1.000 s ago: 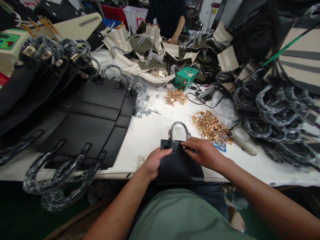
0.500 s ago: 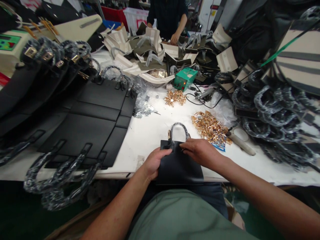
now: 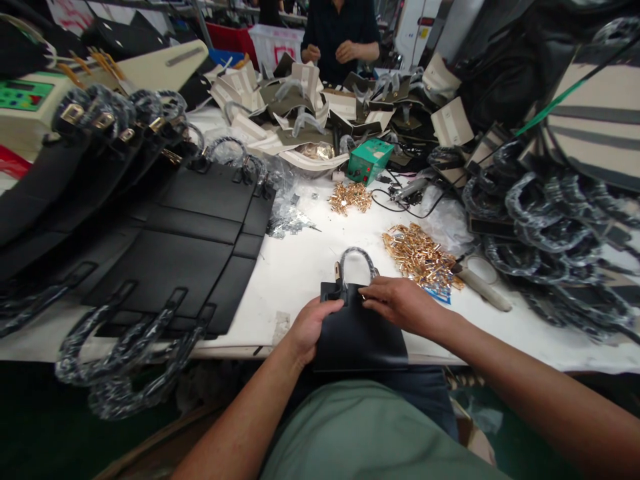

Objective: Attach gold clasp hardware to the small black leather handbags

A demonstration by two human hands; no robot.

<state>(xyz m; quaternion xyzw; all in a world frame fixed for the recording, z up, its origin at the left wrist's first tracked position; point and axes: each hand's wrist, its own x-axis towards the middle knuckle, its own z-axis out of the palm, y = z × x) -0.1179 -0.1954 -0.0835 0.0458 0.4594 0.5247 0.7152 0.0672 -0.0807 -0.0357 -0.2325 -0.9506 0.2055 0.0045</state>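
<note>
A small black leather bag panel (image 3: 359,337) lies at the near edge of the white table (image 3: 300,267), with a plastic-wrapped handle (image 3: 356,257) arching up from its top. My left hand (image 3: 311,327) grips the panel's upper left corner. My right hand (image 3: 403,305) pinches the panel's top edge at the right foot of the handle, fingers closed on it. A pile of small gold metal fittings (image 3: 419,253) sits just beyond my right hand.
Stacked black bag panels with wrapped handles (image 3: 190,247) cover the left of the table. Wrapped black handles (image 3: 550,227) are heaped at right. A green box (image 3: 370,159), a second gold pile (image 3: 351,195), a white-handled tool (image 3: 481,287) and beige pieces (image 3: 300,100) lie behind. A person (image 3: 340,33) stands at the far side.
My hands stay on the small panel; the right fingers have shifted slightly left along its top edge. The person at the far side has lifted both hands off the table.
</note>
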